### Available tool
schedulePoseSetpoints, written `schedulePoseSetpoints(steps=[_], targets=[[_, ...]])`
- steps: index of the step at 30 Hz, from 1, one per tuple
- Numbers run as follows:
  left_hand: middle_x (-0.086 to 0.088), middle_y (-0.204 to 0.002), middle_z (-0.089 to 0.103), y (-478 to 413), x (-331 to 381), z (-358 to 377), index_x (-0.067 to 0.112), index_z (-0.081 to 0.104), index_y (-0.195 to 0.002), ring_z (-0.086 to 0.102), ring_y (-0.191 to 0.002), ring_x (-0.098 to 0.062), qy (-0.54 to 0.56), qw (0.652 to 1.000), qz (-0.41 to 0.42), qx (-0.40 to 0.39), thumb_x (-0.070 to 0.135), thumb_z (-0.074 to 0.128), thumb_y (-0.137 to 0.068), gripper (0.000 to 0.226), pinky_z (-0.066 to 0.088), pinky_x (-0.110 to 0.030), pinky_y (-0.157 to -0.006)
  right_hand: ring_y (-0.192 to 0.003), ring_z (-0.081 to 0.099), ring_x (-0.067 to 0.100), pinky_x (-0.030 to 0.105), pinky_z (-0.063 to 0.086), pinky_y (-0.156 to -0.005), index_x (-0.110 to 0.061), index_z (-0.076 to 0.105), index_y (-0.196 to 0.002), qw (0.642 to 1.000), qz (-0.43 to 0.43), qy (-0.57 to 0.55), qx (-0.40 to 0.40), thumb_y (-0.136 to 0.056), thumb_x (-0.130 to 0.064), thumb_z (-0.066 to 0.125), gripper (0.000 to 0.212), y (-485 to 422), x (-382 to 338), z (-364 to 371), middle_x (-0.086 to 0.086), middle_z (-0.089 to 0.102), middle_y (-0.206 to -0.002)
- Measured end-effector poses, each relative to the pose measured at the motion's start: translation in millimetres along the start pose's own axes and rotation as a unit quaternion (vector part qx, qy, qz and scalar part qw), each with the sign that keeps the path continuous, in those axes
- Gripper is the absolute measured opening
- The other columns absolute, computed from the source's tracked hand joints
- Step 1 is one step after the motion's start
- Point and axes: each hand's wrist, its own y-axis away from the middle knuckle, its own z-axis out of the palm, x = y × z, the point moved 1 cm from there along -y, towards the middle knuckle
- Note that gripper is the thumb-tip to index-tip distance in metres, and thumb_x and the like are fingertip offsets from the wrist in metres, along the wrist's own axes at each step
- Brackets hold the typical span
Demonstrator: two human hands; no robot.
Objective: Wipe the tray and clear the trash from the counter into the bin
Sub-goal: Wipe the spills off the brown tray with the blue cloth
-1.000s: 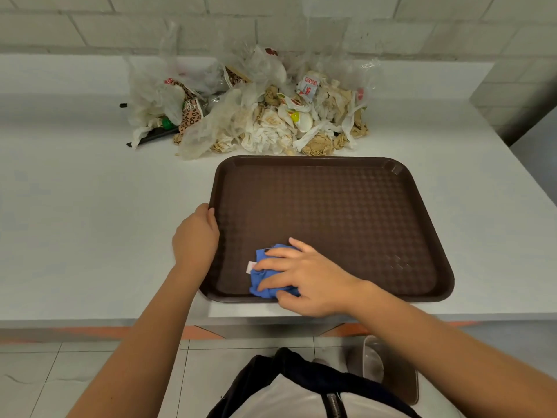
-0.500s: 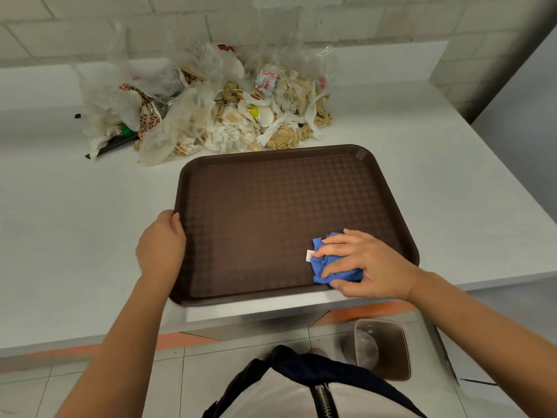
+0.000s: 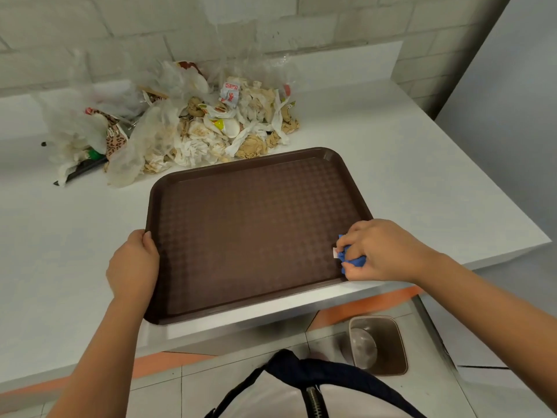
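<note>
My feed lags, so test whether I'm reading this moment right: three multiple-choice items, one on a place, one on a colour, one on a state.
1. Where on the tray is the cloth?
A. near right corner
B. far left corner
C. centre

2. What colour is the cloth?
A. red
B. blue
C. white

3. What is the left hand doing?
A. hanging free
B. lifting trash
C. gripping the tray's left rim

Answers:
1 A: the right hand holds it bunched at the near right rim.
2 B: blue shows under that hand.
3 C: it is curled over the left rim.
</note>
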Motion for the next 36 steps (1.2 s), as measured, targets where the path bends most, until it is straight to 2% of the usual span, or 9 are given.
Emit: schedulePoseSetpoints(steps=[10,18,20,23,26,28,30,32,36], targets=[[-0.029,-0.087,0.063,-0.9,6.7,-2.8,-0.003,0.056,-0.114,0.056,-0.079,-0.045,-0.024,1.000,0.000,0.011,0.023,0.032,-0.100,0.038,0.038,-0.041,-0.065,-0.053,0.047,0.013,0.024,0.041,-0.057,-0.020,0.060,-0.057,0.990,0.086,0.050,-0.101,-0.081,-0.043,0.047,0.035,-4.9,-5.6,-23.1,0.000,0.056,-0.062],[-0.031,-0.089,0.062,0.2,11.2,-7.1,-0.004,0.056,-0.114,0.054,-0.079,-0.046,-0.025,1.000,-0.002,-0.005,0.021,0.033,-0.100,0.036,0.036,-0.041,-0.066,-0.052,0.036,0.013,0.030,0.036,-0.056,-0.016,0.039,-0.048,0.954,0.188,-0.182,-0.145,-0.084,-0.036,0.051,0.043,-16.9,-5.1,-30.7,0.002,0.036,-0.052],[-0.030,-0.088,0.062,0.2,11.2,-8.2,-0.003,0.057,-0.112,0.050,-0.072,-0.039,-0.027,1.000,0.008,-0.010,0.021,0.033,-0.100,0.035,0.036,-0.040,-0.064,-0.055,0.039,0.013,0.028,0.035,-0.058,-0.019,0.039,-0.049,0.880,0.266,-0.365,-0.148,-0.081,-0.033,0.055,0.039,-17.6,0.6,-33.1,0.000,0.039,-0.054],[-0.027,-0.085,0.063,0.3,10.7,-8.9,-0.002,0.058,-0.109,0.047,-0.068,-0.034,-0.024,1.000,0.018,-0.008,0.021,0.033,-0.100,0.035,0.037,-0.038,-0.062,-0.063,0.057,0.014,0.028,0.045,-0.067,-0.018,0.056,-0.061,0.704,0.356,-0.611,-0.057,-0.083,-0.031,0.060,0.025,-10.1,15.3,-35.6,0.003,0.060,-0.070],[-0.027,-0.086,0.063,1.8,10.8,-9.2,-0.001,0.059,-0.109,0.044,-0.066,-0.030,-0.020,1.000,0.017,-0.006,0.021,0.033,-0.100,0.035,0.037,-0.037,-0.061,-0.077,0.069,0.019,0.029,0.056,-0.073,-0.008,0.069,-0.087,0.523,0.340,-0.782,0.023,-0.091,-0.034,0.052,0.030,2.5,33.4,-37.7,0.011,0.070,-0.092],[-0.028,-0.086,0.063,2.4,11.3,-9.5,-0.001,0.059,-0.109,0.043,-0.066,-0.030,-0.019,1.000,0.014,-0.003,0.020,0.034,-0.100,0.034,0.036,-0.037,-0.062,-0.094,0.068,0.020,0.031,0.057,-0.079,-0.008,0.066,-0.110,0.455,0.313,-0.832,0.052,-0.090,-0.038,0.051,0.039,10.9,49.4,-36.0,0.010,0.069,-0.108],[-0.028,-0.085,0.063,1.5,11.0,-8.7,-0.001,0.060,-0.109,0.043,-0.067,-0.031,-0.020,1.000,0.012,0.001,0.020,0.035,-0.100,0.034,0.035,-0.038,-0.062,-0.095,0.064,0.018,0.029,0.056,-0.066,-0.010,0.061,-0.115,0.478,0.322,-0.813,0.086,-0.090,-0.038,0.053,0.039,19.1,67.4,-34.7,0.010,0.066,-0.110],[-0.028,-0.086,0.063,0.7,10.3,-7.6,0.000,0.059,-0.111,0.048,-0.069,-0.035,-0.026,1.000,0.011,0.000,0.020,0.035,-0.100,0.034,0.036,-0.037,-0.062,-0.072,0.063,0.016,0.027,0.046,-0.050,-0.013,0.059,-0.107,0.570,0.353,-0.733,0.117,-0.093,-0.029,0.052,0.023,27.3,82.7,-38.1,0.012,0.063,-0.093],[-0.029,-0.087,0.064,0.7,9.2,-6.1,0.000,0.060,-0.113,0.056,-0.078,-0.046,-0.034,0.999,0.011,0.004,0.019,0.036,-0.100,0.033,0.036,-0.038,-0.063,-0.078,0.061,0.025,0.035,0.050,-0.064,-0.017,0.056,-0.109,0.745,0.465,-0.433,0.200,-0.083,-0.013,0.063,0.027,37.4,109.4,-44.4,0.009,0.062,-0.092]])
